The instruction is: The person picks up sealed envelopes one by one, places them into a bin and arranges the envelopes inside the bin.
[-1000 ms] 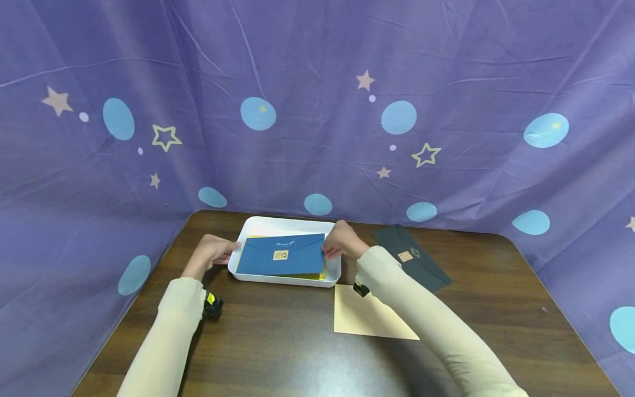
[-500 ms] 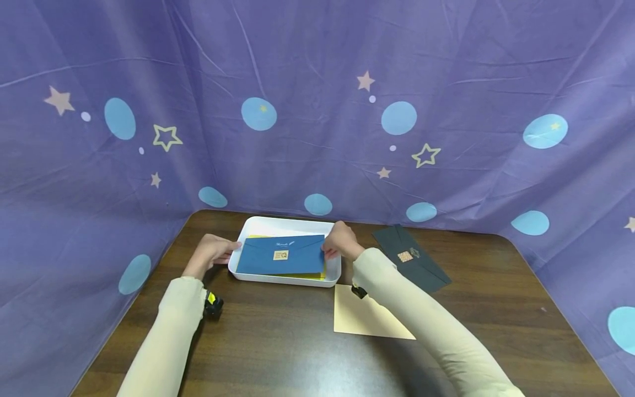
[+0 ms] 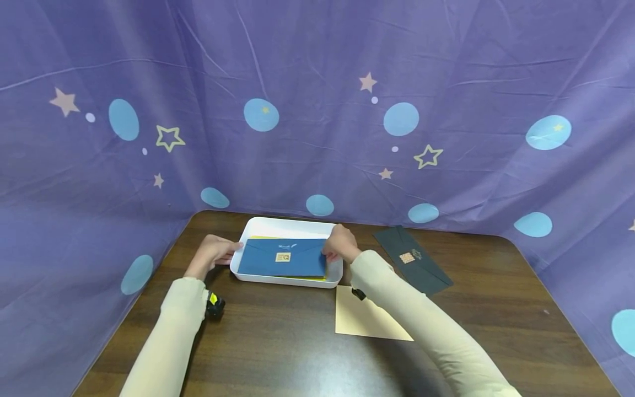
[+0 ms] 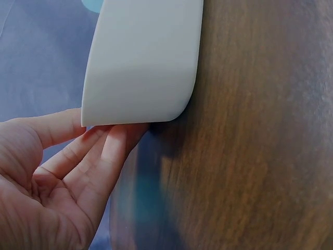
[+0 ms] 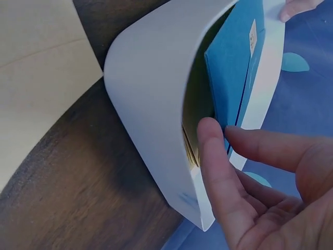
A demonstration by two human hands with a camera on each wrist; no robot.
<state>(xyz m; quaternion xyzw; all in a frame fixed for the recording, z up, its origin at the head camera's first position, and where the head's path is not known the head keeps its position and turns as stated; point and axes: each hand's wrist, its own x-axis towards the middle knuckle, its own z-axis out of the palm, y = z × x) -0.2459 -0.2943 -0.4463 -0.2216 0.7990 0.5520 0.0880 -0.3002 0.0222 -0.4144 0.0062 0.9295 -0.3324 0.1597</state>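
Note:
A white tray [image 3: 278, 281] stands toward the back of the table, with a blue envelope [image 3: 263, 259] lying over yellow ones [image 3: 297, 277] inside it. At the tray's left end my left hand [image 3: 213, 252] holds the wall, thumb over the rim and fingers against the outside. My right hand [image 3: 341, 242] reaches over the right rim. In the right wrist view its thumb and index finger [image 5: 214, 151] pinch the edge of the blue envelope [image 5: 229, 67], which tilts above the yellow stack [image 5: 192, 143]. A gold sticker marks the blue flap.
A dark green envelope [image 3: 421, 270] lies slantwise to the right of the tray. Nearer me, partly under my right sleeve [image 3: 412, 314], is a cream envelope [image 3: 362, 320]. The wooden table [image 3: 268, 342] ends at a purple patterned curtain [image 3: 317, 149].
The blue envelope's back edge has come down slightly into the tray, with my right hand lowering a little. My left hand has stayed on the tray.

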